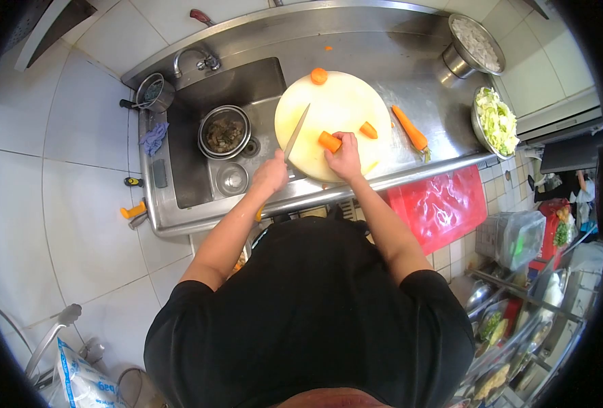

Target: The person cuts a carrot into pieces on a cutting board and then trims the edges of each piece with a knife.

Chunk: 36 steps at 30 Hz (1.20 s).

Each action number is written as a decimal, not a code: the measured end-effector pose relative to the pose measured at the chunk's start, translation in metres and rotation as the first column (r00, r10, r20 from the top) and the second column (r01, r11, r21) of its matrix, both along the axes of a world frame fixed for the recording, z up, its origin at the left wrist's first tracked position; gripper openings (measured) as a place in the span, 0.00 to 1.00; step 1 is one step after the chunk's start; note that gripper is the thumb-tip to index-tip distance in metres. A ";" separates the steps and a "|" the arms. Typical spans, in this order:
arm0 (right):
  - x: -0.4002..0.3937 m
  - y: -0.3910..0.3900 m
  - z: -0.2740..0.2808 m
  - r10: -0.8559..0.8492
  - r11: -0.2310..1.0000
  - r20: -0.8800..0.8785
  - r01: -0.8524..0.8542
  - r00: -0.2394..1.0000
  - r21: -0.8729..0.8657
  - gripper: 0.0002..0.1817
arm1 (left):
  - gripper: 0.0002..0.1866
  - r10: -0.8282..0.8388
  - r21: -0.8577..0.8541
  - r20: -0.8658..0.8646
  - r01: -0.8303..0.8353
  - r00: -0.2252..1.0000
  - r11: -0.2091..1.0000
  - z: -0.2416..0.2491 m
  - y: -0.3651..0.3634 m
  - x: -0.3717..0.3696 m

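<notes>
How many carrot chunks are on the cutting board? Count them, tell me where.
3: one chunk near the far edge of the cutting board, a second held by the right hand, a third beyond that hand, rightward. Smaller bits may be hidden.

A round board (345,102), a carrot (409,127) and a bowl (478,127) sit on the steel counter (410,75).

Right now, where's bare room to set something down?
Bare steel counter lies between the long carrot and the bowl of greens. The near half of the board is crowded: left hand with knife, right hand on carrot chunk.
</notes>
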State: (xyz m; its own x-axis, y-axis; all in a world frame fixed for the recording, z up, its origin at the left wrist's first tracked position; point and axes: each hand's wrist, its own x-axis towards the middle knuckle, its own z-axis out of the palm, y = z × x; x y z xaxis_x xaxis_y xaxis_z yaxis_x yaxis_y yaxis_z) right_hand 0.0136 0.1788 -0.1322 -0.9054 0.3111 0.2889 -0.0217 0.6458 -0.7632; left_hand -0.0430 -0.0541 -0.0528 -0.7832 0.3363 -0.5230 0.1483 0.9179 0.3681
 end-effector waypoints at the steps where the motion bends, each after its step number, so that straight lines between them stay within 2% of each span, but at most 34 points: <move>1: 0.000 0.000 0.001 -0.005 1.000 0.010 0.005 1.000 -0.004 0.26 | 0.18 0.001 -0.001 -0.001 -0.001 1.000 1.000 0.001 0.000 0.000; 8: 0.001 -0.002 0.007 -0.044 0.999 0.010 0.044 0.999 0.026 0.27 | 0.19 0.003 0.002 0.002 -0.003 1.000 1.000 0.002 0.000 0.000; 14: 0.000 -0.001 0.008 -0.044 0.997 0.024 0.045 0.999 -0.056 0.31 | 0.19 0.004 0.009 0.003 -0.004 1.000 1.000 0.002 0.000 0.000; 17: -0.001 0.000 0.005 -0.043 0.997 0.003 0.043 0.999 -0.071 0.31 | 0.19 0.003 0.016 -0.002 -0.003 1.000 1.000 -0.002 -0.001 -0.001; 20: 0.000 0.000 0.004 -0.020 0.999 -0.065 0.018 0.998 -0.027 0.26 | 0.19 0.012 0.018 -0.005 -0.012 1.000 1.000 0.000 0.000 0.000; 23: -0.004 0.006 -0.004 -0.049 0.989 -0.028 0.045 0.998 -0.142 0.19 | 0.19 0.013 0.020 -0.007 -0.013 1.000 1.000 -0.001 0.000 0.001; 26: -0.008 0.011 -0.012 -0.148 0.865 0.009 0.134 0.989 -0.484 0.15 | 0.19 -0.002 0.024 -0.012 0.002 1.000 1.000 0.002 -0.002 0.002; 30: -0.009 0.027 -0.029 -0.148 0.722 -0.016 0.097 0.989 -0.685 0.14 | 0.18 0.015 0.054 -0.023 -0.014 1.000 0.998 -0.008 0.001 0.001; 34: -0.008 0.029 -0.022 -0.144 0.679 0.035 0.124 0.989 -0.724 0.13 | 0.20 0.040 0.071 -0.027 -0.038 0.999 0.997 0.002 -0.003 0.006; 36: -0.010 0.029 -0.022 -0.116 0.720 0.064 0.128 0.991 -0.682 0.13 | 0.21 0.031 0.068 -0.033 -0.029 0.999 0.997 0.003 -0.004 0.003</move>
